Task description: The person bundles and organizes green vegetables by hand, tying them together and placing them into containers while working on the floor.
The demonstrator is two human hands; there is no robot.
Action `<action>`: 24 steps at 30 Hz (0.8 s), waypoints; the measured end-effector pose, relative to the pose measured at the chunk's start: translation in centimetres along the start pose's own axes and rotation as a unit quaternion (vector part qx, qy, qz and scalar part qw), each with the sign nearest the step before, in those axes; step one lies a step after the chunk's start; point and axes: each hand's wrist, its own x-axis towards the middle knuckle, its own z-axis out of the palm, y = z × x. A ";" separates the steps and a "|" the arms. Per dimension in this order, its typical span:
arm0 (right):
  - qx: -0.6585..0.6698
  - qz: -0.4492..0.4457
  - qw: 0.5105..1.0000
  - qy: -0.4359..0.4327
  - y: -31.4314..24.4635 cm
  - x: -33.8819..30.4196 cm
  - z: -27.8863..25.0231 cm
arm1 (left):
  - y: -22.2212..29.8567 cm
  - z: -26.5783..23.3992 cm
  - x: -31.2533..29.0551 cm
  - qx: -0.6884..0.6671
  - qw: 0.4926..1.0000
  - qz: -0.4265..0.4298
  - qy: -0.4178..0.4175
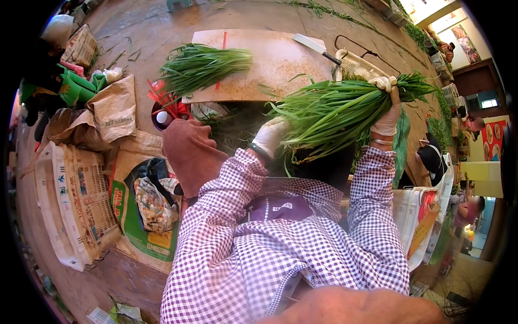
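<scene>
A large bunch of long flat green leaves, which look like chives (337,110), lies slantwise above my lap. My right hand (386,116), in a pale glove, is closed around its right end, with the leaves fanning out to the left. My left hand (270,136), also gloved, is at the leaf tips with its fingers curled in against them; the fingertips are partly hidden. A second bunch of chives (205,67) rests on the left of the pale board (270,75) ahead. At the board's far right edge lies a knife with a black handle (318,48).
White plastic crates (78,202) stand at the left near sacks (110,110). A brown cloth (191,154) and a container of red strips (164,102) sit left of my left hand. A basket (361,66) stands behind the bunch. Other people are at the far right.
</scene>
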 end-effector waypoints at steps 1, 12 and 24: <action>0.004 0.002 1.000 0.001 -0.1 0.0 0.0 | -0.2 -0.3 0.1 -0.018 1.000 0.014 -0.006; -0.153 0.026 0.986 -0.061 0.5 -0.5 0.5 | 0.6 -5.3 1.0 0.116 0.987 -0.029 0.109; -0.079 0.025 0.993 -0.082 -1.6 -1.8 -0.8 | 1.0 -8.7 -0.1 0.843 0.505 -0.060 0.172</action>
